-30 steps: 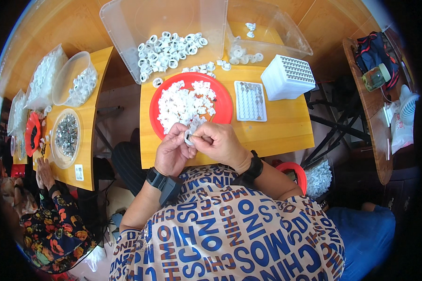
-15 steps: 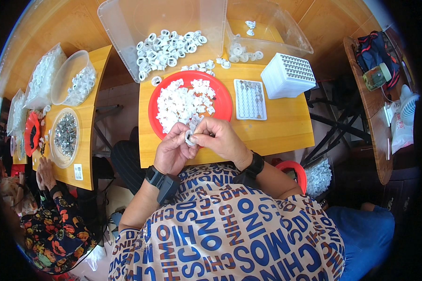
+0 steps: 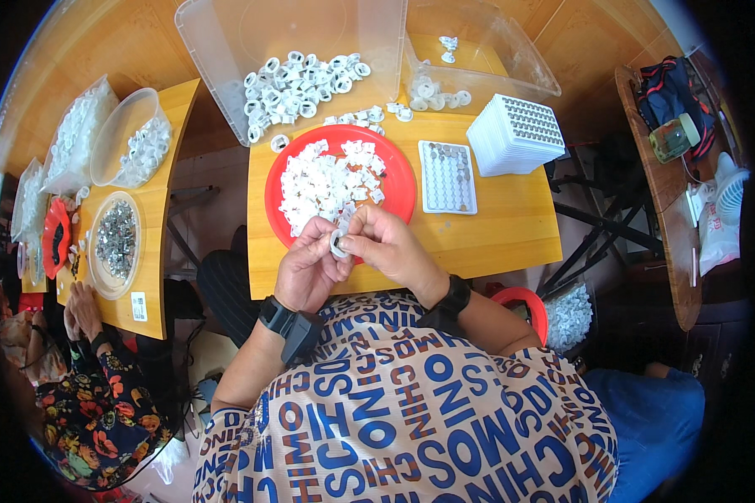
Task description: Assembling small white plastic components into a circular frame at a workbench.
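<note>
Just over the near rim of a red round tray (image 3: 403,180), my two hands meet around a small white plastic part (image 3: 338,244) that has a dark opening. My left hand (image 3: 308,267) pinches it from the left. From the other side my right hand (image 3: 391,251) grips it between thumb and forefinger; the fingers hide much of it. The tray is heaped with small white plastic pieces (image 3: 315,189). To its right lies a white slotted tray (image 3: 448,178) with rows of round white pieces and a few greyish ones.
A tilted clear bin (image 3: 218,50) with white ring-shaped parts (image 3: 298,88) stands behind, beside another clear box (image 3: 512,63). Stacked white trays (image 3: 516,138) sit at the right. On a left table are a bowl of metal pieces (image 3: 117,243) and a co-worker's hands (image 3: 82,312).
Both hands stay in nearly the same place. The white part has turned slightly between my fingers, and its dark opening now shows more.
</note>
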Available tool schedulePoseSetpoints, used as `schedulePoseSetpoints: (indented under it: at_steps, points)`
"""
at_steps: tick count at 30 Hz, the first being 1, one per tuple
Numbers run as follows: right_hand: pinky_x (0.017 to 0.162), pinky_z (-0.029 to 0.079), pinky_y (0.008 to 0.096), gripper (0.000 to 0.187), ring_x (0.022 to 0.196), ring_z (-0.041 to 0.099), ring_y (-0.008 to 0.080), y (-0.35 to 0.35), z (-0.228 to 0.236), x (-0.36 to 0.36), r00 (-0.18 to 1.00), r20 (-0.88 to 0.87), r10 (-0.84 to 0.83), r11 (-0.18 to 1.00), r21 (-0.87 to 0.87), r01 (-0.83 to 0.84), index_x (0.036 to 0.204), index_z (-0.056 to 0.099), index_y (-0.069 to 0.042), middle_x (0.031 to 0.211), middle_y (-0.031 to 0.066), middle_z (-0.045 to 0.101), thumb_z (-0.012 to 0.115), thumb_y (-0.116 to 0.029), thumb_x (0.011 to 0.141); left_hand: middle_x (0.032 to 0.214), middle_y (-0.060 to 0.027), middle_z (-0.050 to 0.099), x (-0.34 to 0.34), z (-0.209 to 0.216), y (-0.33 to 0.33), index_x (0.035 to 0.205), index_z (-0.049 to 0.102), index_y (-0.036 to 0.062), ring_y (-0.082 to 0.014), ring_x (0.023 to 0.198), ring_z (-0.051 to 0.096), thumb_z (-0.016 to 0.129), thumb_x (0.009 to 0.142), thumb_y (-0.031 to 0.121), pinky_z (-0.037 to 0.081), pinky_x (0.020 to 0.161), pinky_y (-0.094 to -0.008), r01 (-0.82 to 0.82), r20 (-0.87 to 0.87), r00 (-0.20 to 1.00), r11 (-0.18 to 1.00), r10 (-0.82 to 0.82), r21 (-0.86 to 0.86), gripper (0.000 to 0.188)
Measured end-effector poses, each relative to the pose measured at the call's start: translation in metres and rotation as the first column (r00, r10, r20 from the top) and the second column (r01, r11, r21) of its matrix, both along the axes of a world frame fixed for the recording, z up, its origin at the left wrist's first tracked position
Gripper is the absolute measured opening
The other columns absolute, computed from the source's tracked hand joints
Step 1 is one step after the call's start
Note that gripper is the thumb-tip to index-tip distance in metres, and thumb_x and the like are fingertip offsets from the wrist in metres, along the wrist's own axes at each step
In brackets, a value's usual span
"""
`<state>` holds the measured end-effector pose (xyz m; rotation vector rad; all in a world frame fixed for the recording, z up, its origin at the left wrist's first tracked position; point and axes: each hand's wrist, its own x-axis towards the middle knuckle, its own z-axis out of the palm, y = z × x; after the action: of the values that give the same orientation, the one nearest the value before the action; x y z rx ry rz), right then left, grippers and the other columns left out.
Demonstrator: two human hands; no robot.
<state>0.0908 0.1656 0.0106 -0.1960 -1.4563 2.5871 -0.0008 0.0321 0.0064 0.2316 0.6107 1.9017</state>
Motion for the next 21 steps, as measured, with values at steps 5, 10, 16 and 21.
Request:
schedulePoseSetpoints:
  at_steps: [5, 10, 16, 21]
  points:
    - [0.058, 0.048, 0.0217, 0.008, 0.066, 0.058, 0.0062, -0.004, 0.007, 0.003, 0.992, -0.017, -0.126, 0.926, 0.356, 0.123, 0.089, 0.05, -0.002, 0.073, 0.0021, 0.061, 0.057, -0.004, 0.091, 0.082, -0.0102, 0.061, 0.0, 0.002, 0.001, 0.099, 0.051, 0.0047, -0.0182, 0.067, 0.059, 0.053, 0.094, 0.015, 0.049, 0.06, -0.0267, -0.041, 0.032, 0.999, 0.998, 0.042, -0.037, 0.011]
    - [0.057, 0.048, 0.0223, 0.008, 0.065, 0.059, 0.0061, -0.004, 0.008, 0.003, 0.99, -0.011, -0.143, 0.9, 0.415, 0.134, 0.087, 0.05, -0.001, 0.072, 0.0023, 0.061, 0.056, -0.003, 0.091, 0.081, -0.0101, 0.061, 0.0, 0.0, 0.001, 0.098, 0.05, 0.0049, -0.0178, 0.067, 0.058, 0.052, 0.094, 0.015, 0.049, 0.06, -0.027, -0.049, 0.028, 0.998, 0.998, 0.05, -0.048, 0.011]
    - [0.059, 0.048, 0.0219, 0.008, 0.067, 0.059, 0.0071, 0.001, 0.0, -0.001, 1.0, 0.02, -0.007, 0.993, 0.114, 0.005, 0.089, 0.05, -0.002, 0.075, 0.0024, 0.06, 0.057, -0.006, 0.092, 0.079, -0.0101, 0.061, 0.0, -0.003, -0.001, 0.098, 0.05, 0.0052, -0.0178, 0.067, 0.059, 0.051, 0.095, 0.016, 0.049, 0.061, -0.0267, -0.026, 0.001, 1.0, 0.999, 0.026, -0.042, 0.012]
    - [0.062, 0.047, 0.0208, 0.009, 0.071, 0.057, 0.0063, 0.001, -0.001, 0.0, 0.999, 0.033, -0.005, 0.997, 0.071, 0.003, 0.092, 0.051, -0.002, 0.077, 0.0012, 0.059, 0.057, -0.009, 0.093, 0.084, -0.0097, 0.061, -0.001, -0.005, 0.003, 0.1, 0.051, 0.0054, -0.0179, 0.072, 0.06, 0.052, 0.094, 0.016, 0.049, 0.062, -0.0268, -0.016, 0.069, 0.997, 1.0, 0.017, -0.014, 0.012]
